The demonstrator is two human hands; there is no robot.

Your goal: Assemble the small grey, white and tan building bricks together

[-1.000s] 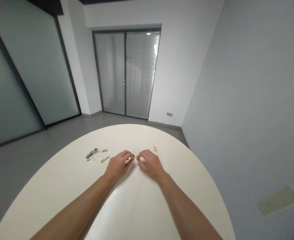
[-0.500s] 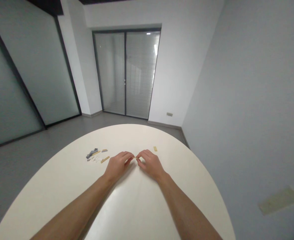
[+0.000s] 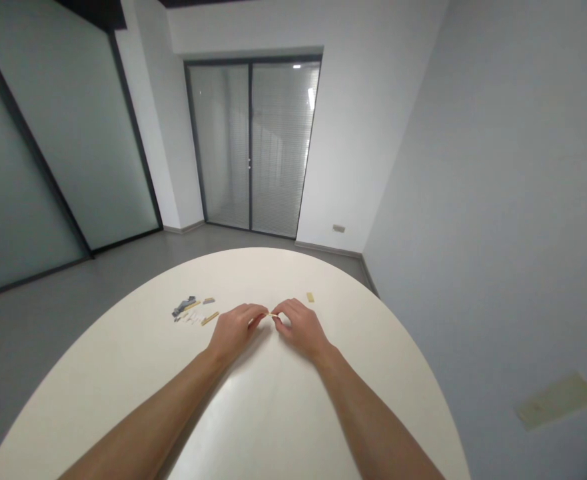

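Note:
Over the far middle of the round white table [image 3: 293, 413], my left hand [image 3: 236, 328] and my right hand [image 3: 302, 328] come together with fingers pinched. Between their fingertips shows a small, thin, pale yellow piece [image 3: 271, 315]; its kind is too small to make out, and my fingers hide most of it. A loose yellow strip [image 3: 210, 319] lies just left of my left hand. Beyond my right hand is a flat yellow rectangular piece [image 3: 310, 297].
Left on the table is a small pile of grey pieces [image 3: 183, 307] with yellow ones, and several tiny white pieces [image 3: 192, 319] beside it. A grey-and-yellow piece [image 3: 208, 301] lies nearby. A wall [image 3: 513, 220] stands close on the right, glass doors [image 3: 250, 147] at the back.
Slightly more of the pale yellow piece shows between my fingertips. Both hands have stayed almost in place, and the pieces on the table have not moved.

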